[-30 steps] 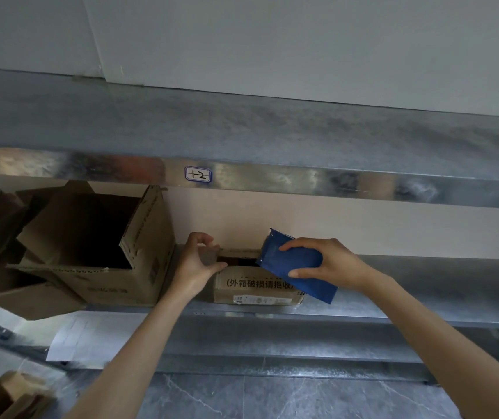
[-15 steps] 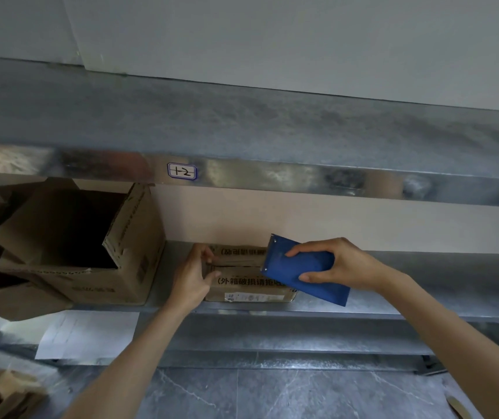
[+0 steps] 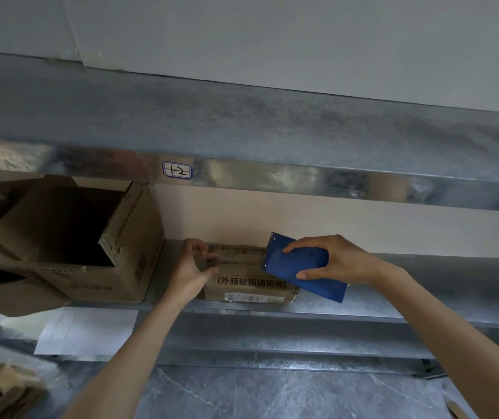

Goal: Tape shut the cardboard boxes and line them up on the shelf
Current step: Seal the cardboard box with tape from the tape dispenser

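On the metal shelf (image 3: 468,285), a small cardboard box (image 3: 248,281) is gripped at its left end by the left hand (image 3: 192,267), just beside a larger open carton (image 3: 133,237). A blue tape dispenser (image 3: 295,269) is clasped in the right hand (image 3: 337,261), fingers curled round it, over the box's right end.

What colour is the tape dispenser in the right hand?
Blue; the tape dispenser shows best in the head view.

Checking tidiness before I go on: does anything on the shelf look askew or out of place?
Yes: left on the shelf, the large open cardboard box looks tipped over, mouth facing outward, flaps splayed.
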The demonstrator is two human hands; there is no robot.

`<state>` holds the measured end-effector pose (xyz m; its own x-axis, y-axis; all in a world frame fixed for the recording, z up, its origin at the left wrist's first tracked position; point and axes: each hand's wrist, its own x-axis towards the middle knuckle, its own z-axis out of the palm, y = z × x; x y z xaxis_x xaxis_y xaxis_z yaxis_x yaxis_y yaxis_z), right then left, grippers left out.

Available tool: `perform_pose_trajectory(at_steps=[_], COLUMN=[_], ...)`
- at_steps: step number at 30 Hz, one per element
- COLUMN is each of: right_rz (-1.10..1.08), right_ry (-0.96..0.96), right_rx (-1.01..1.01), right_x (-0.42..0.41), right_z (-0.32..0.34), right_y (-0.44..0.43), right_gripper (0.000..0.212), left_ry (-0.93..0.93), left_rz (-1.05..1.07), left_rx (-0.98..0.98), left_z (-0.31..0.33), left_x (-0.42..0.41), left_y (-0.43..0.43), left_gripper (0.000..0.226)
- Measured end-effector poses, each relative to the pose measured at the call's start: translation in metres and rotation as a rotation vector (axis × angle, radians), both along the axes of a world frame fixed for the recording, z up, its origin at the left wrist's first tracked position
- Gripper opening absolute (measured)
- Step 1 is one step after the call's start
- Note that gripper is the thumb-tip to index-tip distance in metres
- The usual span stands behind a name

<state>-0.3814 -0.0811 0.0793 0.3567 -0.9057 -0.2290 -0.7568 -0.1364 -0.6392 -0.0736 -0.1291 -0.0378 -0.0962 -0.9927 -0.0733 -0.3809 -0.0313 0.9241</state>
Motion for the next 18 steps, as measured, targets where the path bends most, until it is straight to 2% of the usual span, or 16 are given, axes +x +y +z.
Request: perform_pose_trajectory(at_steps=[2,13,15,18], right_rz=[-0.006,-0.028,-0.034,-0.036], right_ry=[-0.025,-0.049,-0.076,-0.095], right_rx=[0.029,0.119,0.143,0.169], right_x=[0.004,0.004,0.004,0.002], right_z=[-0.002,-0.029,-0.030,-0.032], right_y=[-0.007,-0.026,-0.028,-0.030], right_gripper=[0.045,0.039,0.039,0.039], left_ry=[0.033,-0.056,0.017,0.236], left_rz=[0.018,0.024,0.037,0.108], left_rx=[0.004,-0.068,0.010,0.141], left_z=[0.001,0.000,0.004,0.010], left_x=[0.001,0.007,0.008,0.011], left_y=[-0.001,0.006,0.003,-0.002], left_gripper=[0.049,0.045,0.038,0.017])
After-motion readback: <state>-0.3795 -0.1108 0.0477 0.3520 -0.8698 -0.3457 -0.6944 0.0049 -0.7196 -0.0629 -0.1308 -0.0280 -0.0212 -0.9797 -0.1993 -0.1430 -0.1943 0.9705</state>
